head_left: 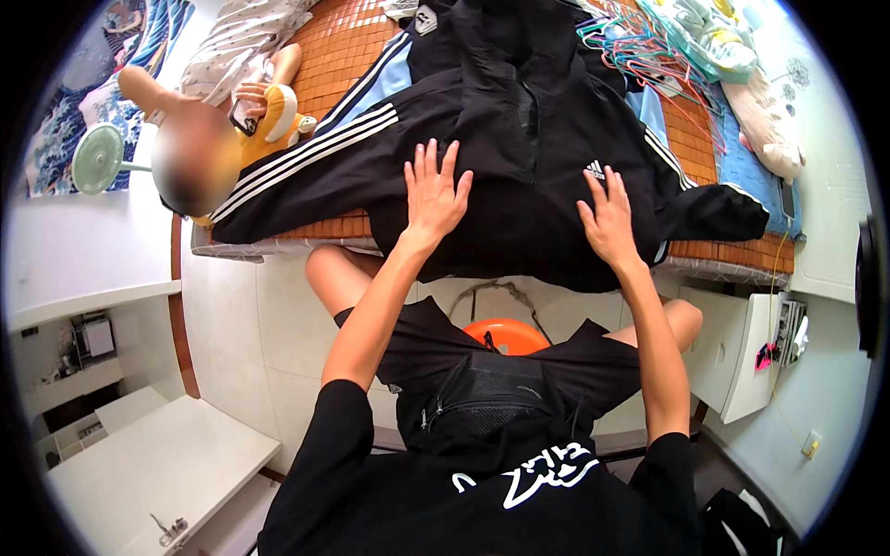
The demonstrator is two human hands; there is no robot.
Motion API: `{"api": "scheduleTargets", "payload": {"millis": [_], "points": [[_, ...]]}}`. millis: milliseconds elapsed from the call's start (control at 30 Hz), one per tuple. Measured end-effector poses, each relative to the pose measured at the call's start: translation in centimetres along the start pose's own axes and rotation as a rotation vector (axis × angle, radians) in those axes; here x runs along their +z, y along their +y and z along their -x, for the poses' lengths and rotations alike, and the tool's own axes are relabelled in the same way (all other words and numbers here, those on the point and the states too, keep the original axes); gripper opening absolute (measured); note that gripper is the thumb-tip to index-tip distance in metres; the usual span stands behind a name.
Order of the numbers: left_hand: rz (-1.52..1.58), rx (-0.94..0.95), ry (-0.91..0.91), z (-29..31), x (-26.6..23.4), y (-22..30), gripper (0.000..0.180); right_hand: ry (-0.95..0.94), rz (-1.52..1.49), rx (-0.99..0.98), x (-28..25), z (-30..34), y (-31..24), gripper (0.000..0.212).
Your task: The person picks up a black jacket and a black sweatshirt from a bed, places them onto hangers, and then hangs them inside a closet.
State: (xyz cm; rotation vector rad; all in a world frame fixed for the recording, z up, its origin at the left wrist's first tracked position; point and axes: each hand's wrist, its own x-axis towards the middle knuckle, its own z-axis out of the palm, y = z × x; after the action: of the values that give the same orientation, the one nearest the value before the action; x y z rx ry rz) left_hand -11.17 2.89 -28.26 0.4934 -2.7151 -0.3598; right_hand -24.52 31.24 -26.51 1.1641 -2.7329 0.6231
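A black zip-up jacket (482,167) with white stripes down its sleeves lies spread across the bed, its hem hanging over the near edge. On its left front panel my left hand (436,192) lies flat, fingers spread. My right hand (608,215) rests on the other front panel, just below a small white logo, its fingers stretched out too. Neither hand holds anything. One sleeve reaches out to the left, the other to the right. Light blue cloth (385,85) shows beside the jacket near its left sleeve.
A person lies at the bed's left holding a phone (244,119), beside a yellow plush toy (280,113). Colourful hangers (640,46) pile up at the far right near a pale plush toy (768,125). Below the bed edge is an orange stool (508,337). A white cabinet (746,357) stands right.
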Motion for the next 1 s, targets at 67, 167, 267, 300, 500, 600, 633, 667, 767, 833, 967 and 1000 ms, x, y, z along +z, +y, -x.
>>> {"api": "scheduleTargets", "payload": {"millis": [67,167,267,300,500,600,633,667,767,833,967,1000], "points": [[0.056,-0.019,-0.040,-0.2,1.4,-1.7,0.058,-0.180,0.124,0.072,1.6,0.3,1.2,0.053],[-0.051,-0.063,-0.119,0.2,1.3,-6.4,0.057,-0.127,0.242,0.157,2.1,2.9,7.3,0.055],[-0.226,-0.108,-0.198,0.4,-0.1,-10.5,0.056,-0.220,0.372,0.333,0.9,3.3,9.2,0.059],[-0.252,-0.167,-0.222,-0.2,-0.3,-11.3,0.056,-0.228,0.358,0.401,0.5,3.2,10.4,0.059],[-0.257,-0.271,-0.288,-1.3,-1.2,-14.8,0.059,-0.290,0.325,0.443,0.7,3.0,11.2,0.061],[-0.244,-0.285,-0.331,-1.9,-0.8,-14.9,0.060,-0.246,0.330,0.464,1.2,3.3,11.5,0.061],[-0.223,-0.292,-0.349,-2.0,-0.6,-15.1,0.060,-0.255,0.335,0.456,1.2,3.3,11.5,0.061],[-0.208,-0.280,-0.352,-2.1,-0.6,-15.4,0.060,-0.256,0.328,0.459,1.2,3.4,11.6,0.061],[-0.205,-0.261,-0.334,-2.8,-0.3,-16.2,0.059,-0.258,0.316,0.458,1.2,3.4,11.5,0.061],[-0.205,-0.252,-0.289,-3.1,0.1,-16.8,0.059,-0.248,0.305,0.468,1.3,3.2,11.3,0.061],[-0.219,-0.220,-0.192,-3.7,0.8,-17.9,0.058,-0.206,0.311,0.469,1.8,3.4,10.9,0.060],[-0.261,-0.188,-0.159,-3.8,0.8,-18.1,0.057,-0.188,0.318,0.460,2.0,3.5,10.9,0.059]]}}
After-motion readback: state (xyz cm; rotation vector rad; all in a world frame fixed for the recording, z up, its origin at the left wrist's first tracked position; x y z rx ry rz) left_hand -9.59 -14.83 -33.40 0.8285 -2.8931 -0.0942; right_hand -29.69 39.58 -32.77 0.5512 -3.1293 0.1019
